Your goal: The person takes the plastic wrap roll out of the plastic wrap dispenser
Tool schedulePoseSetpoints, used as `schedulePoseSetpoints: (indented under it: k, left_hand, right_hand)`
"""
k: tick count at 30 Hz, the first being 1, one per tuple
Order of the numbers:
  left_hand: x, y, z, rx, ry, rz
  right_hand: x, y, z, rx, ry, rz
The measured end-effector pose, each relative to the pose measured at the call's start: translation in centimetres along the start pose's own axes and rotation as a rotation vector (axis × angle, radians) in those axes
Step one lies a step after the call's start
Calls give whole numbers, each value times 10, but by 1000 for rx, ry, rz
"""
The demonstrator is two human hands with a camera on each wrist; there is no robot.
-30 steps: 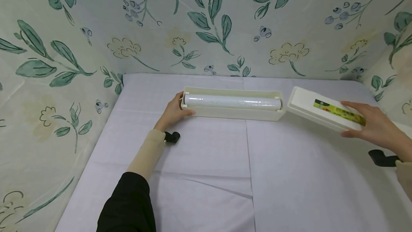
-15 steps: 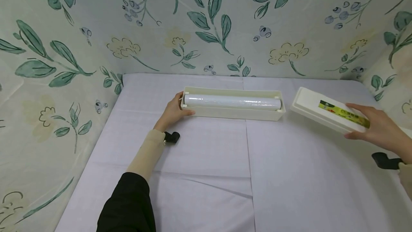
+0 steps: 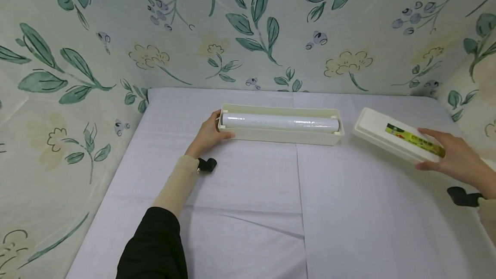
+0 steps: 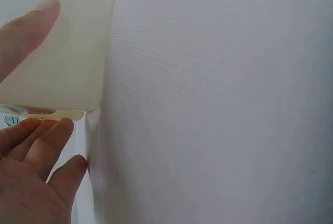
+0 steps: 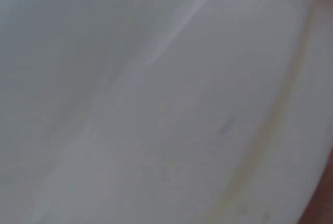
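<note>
A long cream cling film box lies at the back of the white-covered table, its top off. Inside it rests a shiny roll of cling film. My left hand holds the box's left end, the thumb along the front wall and the fingers behind at the end; the left wrist view shows the thumb against the wall. To the right, my right hand grips the right end of a white lid with a yellow-green label. The lid slants, its left end just right of the box. The right wrist view is mostly blurred white.
A white cloth with creases and a fold line covers the table. Behind and on both sides hangs a fabric printed with leaves and flowers. A black wrist mount sits at my left cuff, another black mount at my right.
My right hand has carried the lid a little to the right and slightly nearer to me, widening the gap to the box. My left hand and the box have stayed put.
</note>
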State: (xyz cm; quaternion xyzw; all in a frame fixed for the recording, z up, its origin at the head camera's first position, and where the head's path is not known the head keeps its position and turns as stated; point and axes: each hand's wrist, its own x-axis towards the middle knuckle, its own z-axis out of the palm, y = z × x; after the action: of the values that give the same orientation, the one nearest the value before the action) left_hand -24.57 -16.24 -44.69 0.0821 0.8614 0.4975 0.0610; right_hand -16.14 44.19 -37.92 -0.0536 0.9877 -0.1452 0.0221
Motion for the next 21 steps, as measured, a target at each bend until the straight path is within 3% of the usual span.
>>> schedulePoseSetpoints:
  k: [21]
  left_hand:
    - [0,1,0,1,0,-14]
  right_hand:
    - [-1,15,21,38,-16,-49]
